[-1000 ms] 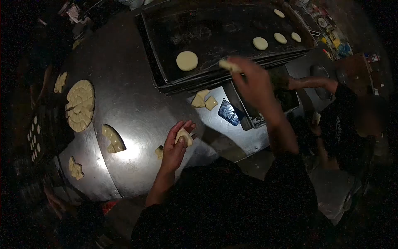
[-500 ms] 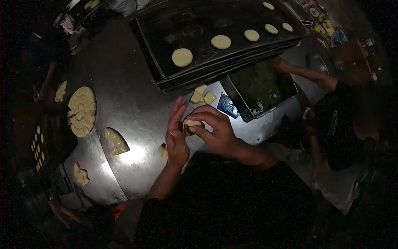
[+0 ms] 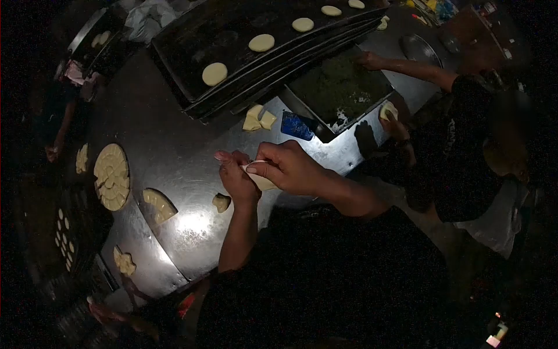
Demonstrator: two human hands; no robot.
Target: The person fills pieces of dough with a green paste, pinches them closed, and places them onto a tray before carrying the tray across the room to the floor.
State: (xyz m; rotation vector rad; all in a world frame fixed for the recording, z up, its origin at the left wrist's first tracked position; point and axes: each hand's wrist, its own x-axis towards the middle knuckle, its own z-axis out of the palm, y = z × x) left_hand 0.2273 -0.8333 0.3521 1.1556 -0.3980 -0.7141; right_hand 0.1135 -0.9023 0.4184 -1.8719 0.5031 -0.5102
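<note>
Between my two hands is a pale piece of dough, its lower part showing beneath my right fingers. My left hand is curled around its left side, the fingers bent and one fingertip sticking out to the left. My right hand pinches its upper edge between thumb and bent fingers, close against my left hand. Most of the dough is hidden by the hands. A small dough lump lies on the metal table just left of my left wrist. Cut dough pieces lie beyond my hands, beside a blue scraper-like flat object.
Stacked black baking trays carry several flat dough rounds. A co-worker's hand reaches into a pan of dark green filling; their other hand holds dough. A scored dough disc and dough segment lie left.
My right hand has closed in on my left, which has gone from straight fingers to curled. The dough now hangs below the pinch. The whole view has shifted and turned.
</note>
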